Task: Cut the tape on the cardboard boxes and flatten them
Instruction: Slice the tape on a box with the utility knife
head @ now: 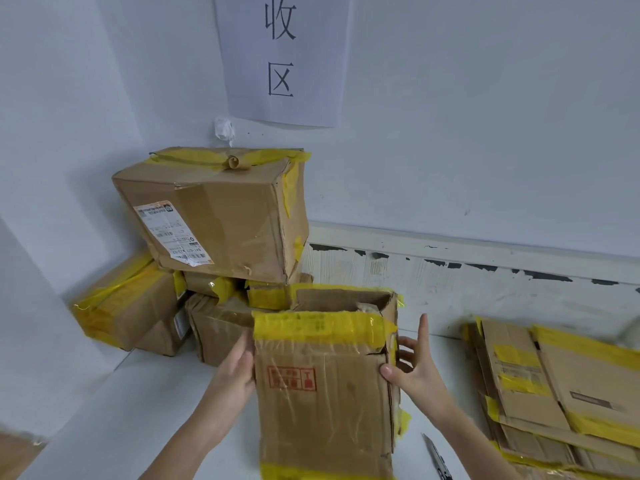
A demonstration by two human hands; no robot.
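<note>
- One slim grey utility knife point(437, 457) lies on the white surface point(131, 403) at the near edge, just right of the held box and apart from both hands.
- One upright brown cardboard box with yellow tape bands and a red stamp point(322, 386) stands on the surface in the middle, its top open at the far side.
- Two bare hands flank it. The left hand point(239, 365) lies flat against the box's left wall, fingers straight and pointing up; its grip is loose, pressing rather than clasping.
- The right hand point(414, 367) is at the box's right edge: the thumb presses the front face, the middle fingers curl round the right side, and the forefinger points straight up, so it grips the box.
- One stack of flattened brown cardboard sheets with yellow tape point(561, 393) lies to the right; the number of sheets cannot be told.
- Behind, in the corner, at least four taped brown boxes are heaped; the topmost large box with a white shipping label point(214, 216) rests tilted on the others.
- One white paper sign with two black characters point(282, 53) hangs on the pale wall point(485, 116).
</note>
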